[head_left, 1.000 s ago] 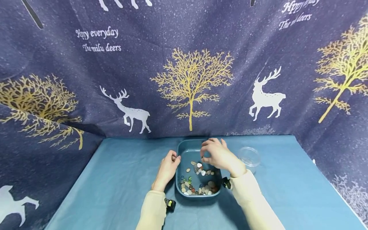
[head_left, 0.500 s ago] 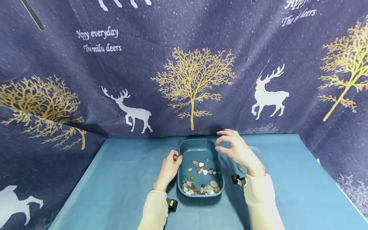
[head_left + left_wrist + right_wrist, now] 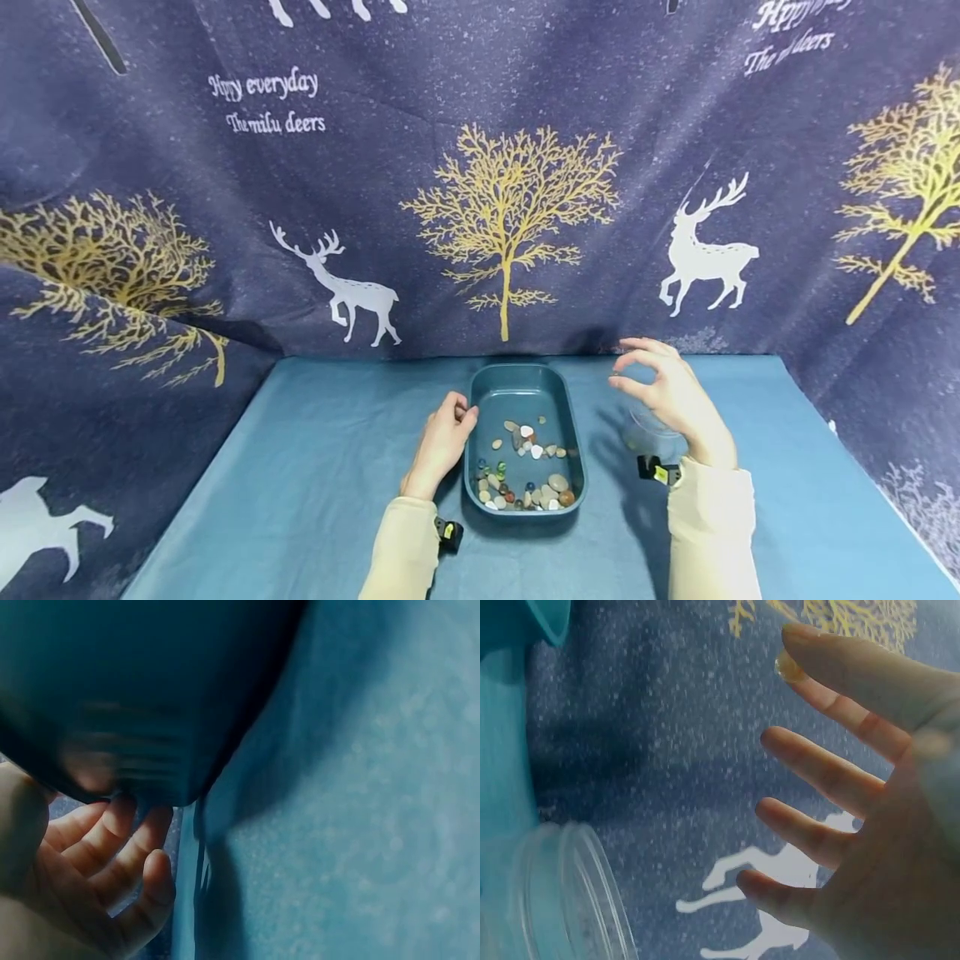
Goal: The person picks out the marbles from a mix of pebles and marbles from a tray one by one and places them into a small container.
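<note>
A dark teal tray (image 3: 513,402) holds pebbles (image 3: 557,482) and glass marbles (image 3: 501,469), most of them along its near end, with a looser group near the middle. My left hand (image 3: 440,442) grips the tray's left rim; in the left wrist view its fingers (image 3: 124,859) lie against the tray's outer wall. Up and to the right of the tray, my right hand (image 3: 678,408) pinches a small yellowish glass marble (image 3: 786,667) between thumb and forefinger, the other fingers spread. Below that hand stands a clear round jar (image 3: 592,889), partly hidden by it in the head view.
A blue cloth (image 3: 337,467) covers the table. At its far edge hangs a dark blue curtain (image 3: 450,83) printed with trees and deer. Wrist cameras (image 3: 450,536) are strapped to both wrists.
My right hand has lifted from inside the tray and moved right, over beside the jar, with the marble pinched in its fingertips. The left hand has stayed on the tray's rim.
</note>
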Available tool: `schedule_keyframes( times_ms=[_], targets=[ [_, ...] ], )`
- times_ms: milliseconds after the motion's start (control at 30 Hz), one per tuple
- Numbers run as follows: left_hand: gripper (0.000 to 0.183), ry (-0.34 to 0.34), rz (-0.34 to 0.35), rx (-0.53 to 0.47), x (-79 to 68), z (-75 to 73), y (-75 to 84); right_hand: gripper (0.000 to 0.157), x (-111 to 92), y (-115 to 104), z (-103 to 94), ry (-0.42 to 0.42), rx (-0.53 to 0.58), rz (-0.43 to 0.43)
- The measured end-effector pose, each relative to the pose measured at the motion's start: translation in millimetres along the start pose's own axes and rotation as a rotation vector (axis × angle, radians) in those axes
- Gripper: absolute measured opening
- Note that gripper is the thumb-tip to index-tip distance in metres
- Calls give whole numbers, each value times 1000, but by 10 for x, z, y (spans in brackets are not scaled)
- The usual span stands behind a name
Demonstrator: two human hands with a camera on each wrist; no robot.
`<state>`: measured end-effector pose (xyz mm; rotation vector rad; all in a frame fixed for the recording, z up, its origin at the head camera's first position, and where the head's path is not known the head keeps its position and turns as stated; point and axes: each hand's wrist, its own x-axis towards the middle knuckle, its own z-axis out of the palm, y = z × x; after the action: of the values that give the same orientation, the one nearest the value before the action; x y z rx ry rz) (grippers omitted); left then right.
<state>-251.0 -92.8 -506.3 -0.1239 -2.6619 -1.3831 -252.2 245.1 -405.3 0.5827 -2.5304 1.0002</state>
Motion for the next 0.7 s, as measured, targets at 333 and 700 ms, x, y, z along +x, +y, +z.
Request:
schedule_keyframes(
  times_ms=[333, 700],
  targets=[
    [13, 1, 11, 13, -10, 21, -2, 15, -109, 193, -160, 6, -37, 125],
    [13, 8, 20, 17, -8, 19, -7, 18, -219, 337, -258, -27, -70, 227]
  ],
)
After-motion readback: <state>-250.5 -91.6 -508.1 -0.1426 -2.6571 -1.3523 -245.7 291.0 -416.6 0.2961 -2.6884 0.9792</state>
